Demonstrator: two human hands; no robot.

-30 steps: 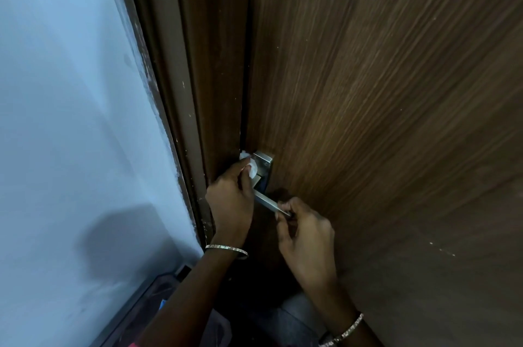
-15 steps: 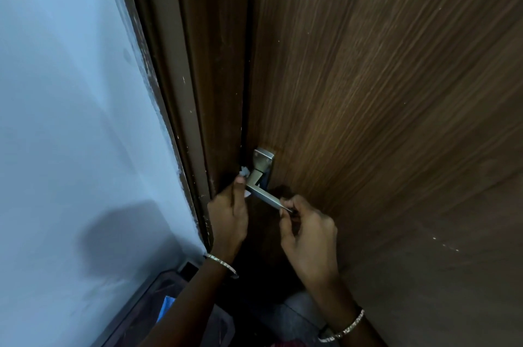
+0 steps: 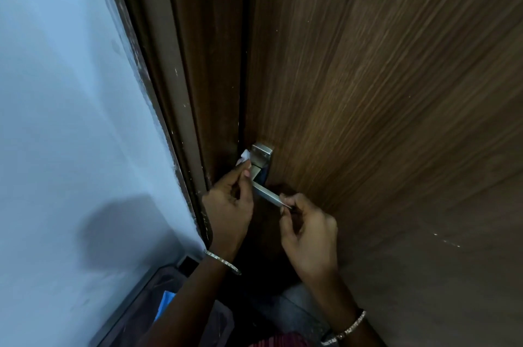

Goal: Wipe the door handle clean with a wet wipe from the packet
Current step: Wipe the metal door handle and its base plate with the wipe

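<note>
A silver lever door handle (image 3: 261, 174) with a square plate is fixed on the dark wooden door (image 3: 382, 92), close to its left edge. My left hand (image 3: 230, 202) pinches a small white wet wipe (image 3: 244, 156) against the left side of the plate and the lever's base. Most of the wipe is hidden in my fingers. My right hand (image 3: 308, 229) grips the free tip of the lever between thumb and fingers. The wipe packet is not clearly in view.
A brown door frame (image 3: 181, 92) runs down beside the door, with a pale blue wall (image 3: 62, 120) to its left. A dark transparent bin (image 3: 147, 307) holding something blue stands on the floor at the bottom left.
My left hand slid the wipe down the plate half a second ago and has now moved it back up beside the plate. My right hand stays on the lever's tip.
</note>
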